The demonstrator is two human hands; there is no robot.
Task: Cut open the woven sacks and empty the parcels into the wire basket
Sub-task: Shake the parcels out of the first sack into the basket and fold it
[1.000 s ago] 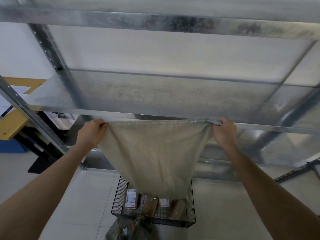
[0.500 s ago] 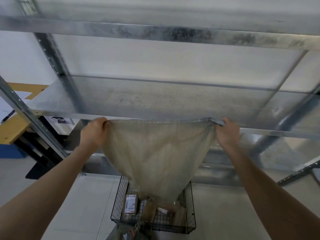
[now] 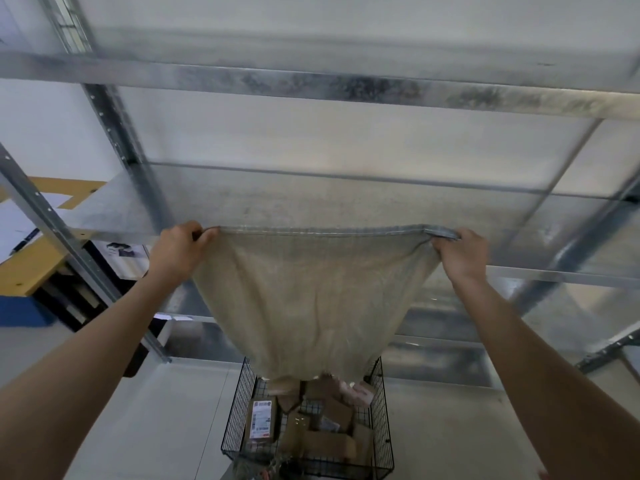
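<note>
A beige woven sack (image 3: pixel 311 299) hangs upside down, stretched wide between my two raised hands. My left hand (image 3: pixel 178 251) grips its left bottom corner and my right hand (image 3: pixel 462 254) grips the right one. The sack's open mouth dangles just over the black wire basket (image 3: pixel 384 427) on the floor. Several brown cardboard parcels (image 3: pixel 329 431) lie piled inside the basket, one with a white label (image 3: pixel 261 419). More parcels sit right under the sack's mouth.
A galvanised metal shelving rack (image 3: pixel 311 84) stands directly behind the sack, its uprights (image 3: pixel 114 133) at left and right. A yellow-edged table (image 3: pixel 27 268) with papers is at far left. Crumpled netting (image 3: pixel 256 471) lies in front of the basket. Pale floor surrounds the basket.
Both hands have lifted the sack a little higher. More parcels have dropped out of it into the basket, and the sack now hangs slacker and emptier.
</note>
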